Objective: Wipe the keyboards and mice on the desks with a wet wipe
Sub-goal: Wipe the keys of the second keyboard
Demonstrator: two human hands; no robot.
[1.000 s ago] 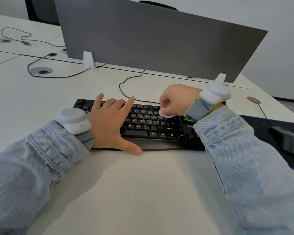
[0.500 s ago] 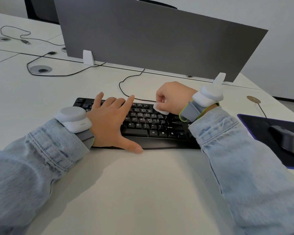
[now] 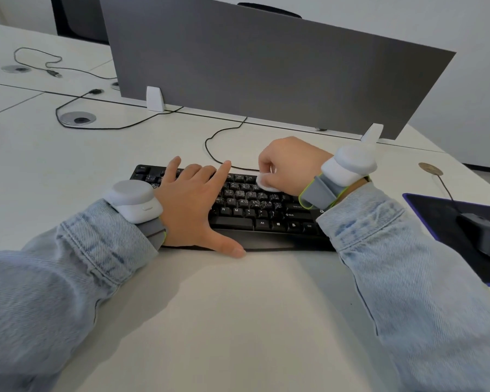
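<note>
The left hand [image 3: 193, 205] lies spread flat on the keyboard [image 3: 255, 210] at mid-worktop [image 3: 210, 306]. The right hand [image 3: 289, 165] pinches a white wipe [image 3: 265, 183] against its far keys. The mouse [image 3: 484, 236] sits far right.

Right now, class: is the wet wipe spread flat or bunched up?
Bunched up. The wet wipe shows only as a small white wad pinched in the right hand, pressed on the keyboard.
</note>
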